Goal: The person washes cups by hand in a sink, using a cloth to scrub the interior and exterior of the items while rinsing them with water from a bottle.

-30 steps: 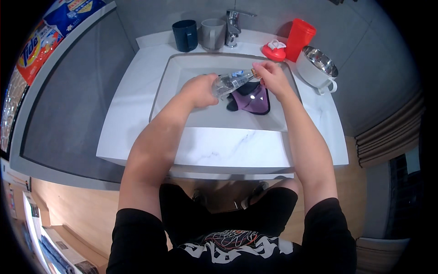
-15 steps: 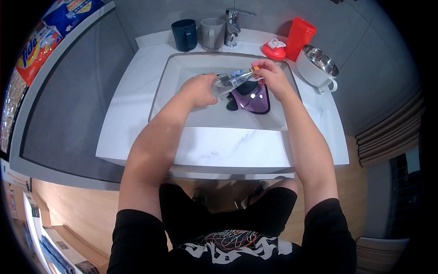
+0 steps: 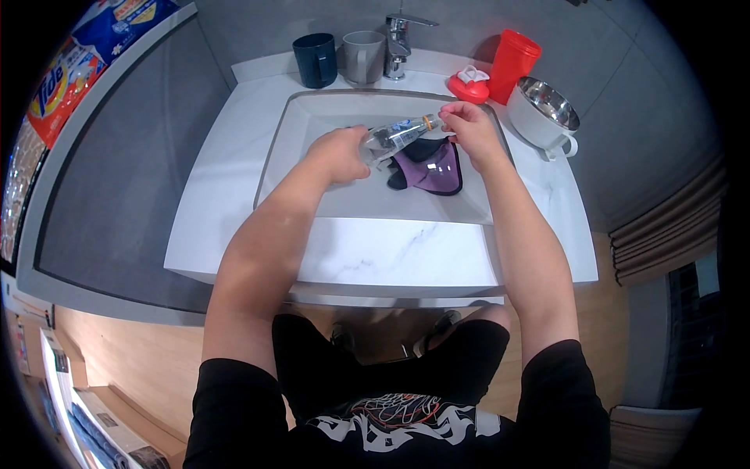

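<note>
A clear plastic bottle [image 3: 391, 139] with an orange ring at its neck is tilted over the sink [image 3: 375, 205]. My left hand [image 3: 341, 154] is wrapped around its base. At the bottle's mouth, my right hand [image 3: 471, 129] has its thumb and fingers pinched together; whatever is between them is too small to make out. Below the bottle, a purple and black cloth item [image 3: 437, 170] lies in the basin, partly covered by the bottle and my right hand.
Behind the sink are a dark blue mug [image 3: 314, 61], a grey mug [image 3: 363, 59] and the faucet [image 3: 397, 48]. To the right are a red lid [image 3: 469, 88], a red cup [image 3: 514, 64] and a white steel-lined pot [image 3: 539, 125]. Detergent bags [image 3: 66, 86] sit far left.
My right fingers have moved slightly right, off the orange ring to the bottle's mouth end, so the neck shows more. My left hand and the bottle have barely moved.
</note>
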Action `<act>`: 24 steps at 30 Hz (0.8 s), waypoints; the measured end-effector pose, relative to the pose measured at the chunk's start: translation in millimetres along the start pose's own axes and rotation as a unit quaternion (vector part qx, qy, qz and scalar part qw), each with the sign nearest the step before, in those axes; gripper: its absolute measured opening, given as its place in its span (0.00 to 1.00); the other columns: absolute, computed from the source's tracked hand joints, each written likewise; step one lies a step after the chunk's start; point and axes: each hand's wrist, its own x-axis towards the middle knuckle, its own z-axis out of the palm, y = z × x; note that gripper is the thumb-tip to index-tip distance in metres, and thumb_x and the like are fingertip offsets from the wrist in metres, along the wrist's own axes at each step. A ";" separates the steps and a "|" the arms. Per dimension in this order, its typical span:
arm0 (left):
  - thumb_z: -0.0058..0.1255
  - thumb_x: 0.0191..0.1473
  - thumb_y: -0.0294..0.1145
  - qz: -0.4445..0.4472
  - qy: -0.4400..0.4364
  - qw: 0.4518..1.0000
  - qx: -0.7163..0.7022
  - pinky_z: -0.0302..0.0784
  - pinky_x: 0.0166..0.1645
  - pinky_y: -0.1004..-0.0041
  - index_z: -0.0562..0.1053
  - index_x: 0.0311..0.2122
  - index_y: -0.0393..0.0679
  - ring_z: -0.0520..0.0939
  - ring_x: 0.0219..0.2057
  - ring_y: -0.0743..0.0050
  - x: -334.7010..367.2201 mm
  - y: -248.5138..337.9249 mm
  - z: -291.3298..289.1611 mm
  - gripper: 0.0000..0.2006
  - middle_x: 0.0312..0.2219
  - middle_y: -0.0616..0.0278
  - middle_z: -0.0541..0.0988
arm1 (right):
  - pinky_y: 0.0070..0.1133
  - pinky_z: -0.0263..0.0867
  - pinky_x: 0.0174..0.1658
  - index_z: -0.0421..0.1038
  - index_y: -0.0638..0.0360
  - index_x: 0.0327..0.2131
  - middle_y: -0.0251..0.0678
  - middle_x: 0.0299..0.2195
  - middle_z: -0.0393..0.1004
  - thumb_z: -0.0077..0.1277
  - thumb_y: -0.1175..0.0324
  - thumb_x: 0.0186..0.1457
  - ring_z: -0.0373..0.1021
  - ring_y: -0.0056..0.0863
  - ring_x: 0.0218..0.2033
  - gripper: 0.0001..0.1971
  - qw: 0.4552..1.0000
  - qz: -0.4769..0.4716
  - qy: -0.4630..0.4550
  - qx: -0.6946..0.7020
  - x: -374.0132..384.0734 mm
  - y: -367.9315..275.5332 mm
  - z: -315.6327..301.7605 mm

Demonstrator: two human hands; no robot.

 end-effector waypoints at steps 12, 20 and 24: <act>0.61 0.36 0.32 -0.017 0.001 1.000 0.017 0.75 0.49 0.61 0.71 0.48 0.43 0.79 0.45 0.49 -0.5 0.3 1.4 0.28 0.41 0.47 0.79 | 0.19 0.64 0.37 0.73 0.56 0.37 0.28 0.32 0.74 0.54 0.66 0.57 0.70 0.19 0.34 0.07 0.999 -0.025 0.025 0.022 -0.4 -3.8 -2.4; 0.56 0.40 0.29 -0.029 0.009 0.995 0.098 0.75 0.47 0.60 0.70 0.46 0.43 0.80 0.42 0.48 -1.9 11.4 -2.5 0.23 0.38 0.48 0.80 | 0.19 0.67 0.35 0.73 0.62 0.35 0.31 0.30 0.74 0.56 0.67 0.52 0.71 0.20 0.29 0.10 0.993 -0.062 0.075 0.062 5.5 5.1 2.7; 0.55 0.42 0.27 -0.034 0.009 0.987 0.157 0.76 0.46 0.59 0.70 0.47 0.44 0.80 0.42 0.49 2.7 17.0 -5.8 0.22 0.37 0.49 0.80 | 0.18 0.67 0.34 0.73 0.63 0.34 0.31 0.29 0.74 0.57 0.67 0.52 0.71 0.19 0.28 0.10 0.988 -0.057 0.105 0.097 12.0 12.0 -1.9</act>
